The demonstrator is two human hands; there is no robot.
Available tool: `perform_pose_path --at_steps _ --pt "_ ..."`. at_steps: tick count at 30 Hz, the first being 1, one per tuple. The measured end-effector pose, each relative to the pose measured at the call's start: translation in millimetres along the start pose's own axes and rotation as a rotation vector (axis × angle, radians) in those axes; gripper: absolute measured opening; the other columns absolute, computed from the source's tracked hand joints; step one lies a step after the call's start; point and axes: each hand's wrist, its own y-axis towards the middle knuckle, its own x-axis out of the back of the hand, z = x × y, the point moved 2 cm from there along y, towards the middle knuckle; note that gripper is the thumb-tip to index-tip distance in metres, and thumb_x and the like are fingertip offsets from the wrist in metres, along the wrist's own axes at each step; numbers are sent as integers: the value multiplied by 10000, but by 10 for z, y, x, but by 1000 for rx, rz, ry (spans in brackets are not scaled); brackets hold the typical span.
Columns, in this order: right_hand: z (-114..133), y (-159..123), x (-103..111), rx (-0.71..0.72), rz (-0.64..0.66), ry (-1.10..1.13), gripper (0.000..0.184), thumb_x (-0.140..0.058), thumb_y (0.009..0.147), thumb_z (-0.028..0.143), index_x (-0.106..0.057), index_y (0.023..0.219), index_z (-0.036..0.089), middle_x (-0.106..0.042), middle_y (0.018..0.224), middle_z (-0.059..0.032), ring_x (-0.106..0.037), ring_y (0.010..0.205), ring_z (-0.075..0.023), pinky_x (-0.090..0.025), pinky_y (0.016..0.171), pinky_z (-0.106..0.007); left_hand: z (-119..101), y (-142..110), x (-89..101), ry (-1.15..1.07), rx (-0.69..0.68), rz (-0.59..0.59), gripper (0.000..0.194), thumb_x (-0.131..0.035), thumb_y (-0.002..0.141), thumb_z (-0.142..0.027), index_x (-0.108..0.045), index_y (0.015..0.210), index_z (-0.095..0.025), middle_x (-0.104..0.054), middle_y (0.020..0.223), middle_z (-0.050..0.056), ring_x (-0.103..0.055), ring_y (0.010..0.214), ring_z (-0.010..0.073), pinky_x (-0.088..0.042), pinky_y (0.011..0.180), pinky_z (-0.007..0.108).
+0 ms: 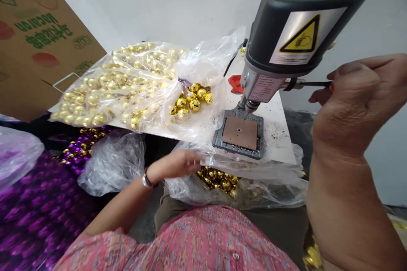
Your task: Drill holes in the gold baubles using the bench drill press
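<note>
My right hand [352, 97] is raised at the right, fingers curled round the lever handle [313, 84] of a small bench drill press [295, 29]. Under the drill bit lies a brown square plate [240, 132] on the grey base, with nothing on it. My left hand [179, 164], a watch on its wrist, reaches low over a clear plastic bag of gold faceted balls [218, 179] in my lap; its fingers are blurred and partly hidden by the bag's edge. A few loose gold balls [190, 101] spill from a big tied bag [127, 84] on the white table.
A cardboard box [38, 42] leans at the back left. Purple bead strings [38, 211] fill bags at the lower left. A red scrap [235, 83] lies behind the drill. Drill dust speckles the white table [280, 135]. A pale wall stands behind.
</note>
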Motion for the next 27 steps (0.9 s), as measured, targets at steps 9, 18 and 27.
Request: perform_pose_path --at_steps 9,18,27 --pt "-42 -48 73 3 26 -121 236 -552 1014 424 -500 908 220 -585 872 32 -544 743 -90 -482 831 -372 163 1426 995 447 745 -357 605 -718 1065 -376 -679 1596 -89 -816 1501 299 -751 1460 463 -573 1221 540" --pt "-23 -58 53 42 51 -73 237 -529 1049 382 -491 888 213 -525 855 54 -510 735 -60 -469 833 -350 308 1465 818 -25 477 -586 610 -812 880 -267 -680 1464 -152 -803 1305 196 -782 1213 361 -622 1106 487" --pt "69 455 -55 -26 113 -256 323 -467 1092 268 -359 790 231 -462 778 53 -469 754 -53 -388 859 -335 28 1122 429 -970 254 -283 593 -827 864 -435 -681 1411 -259 -799 1219 77 -769 954 174 -632 809 285"
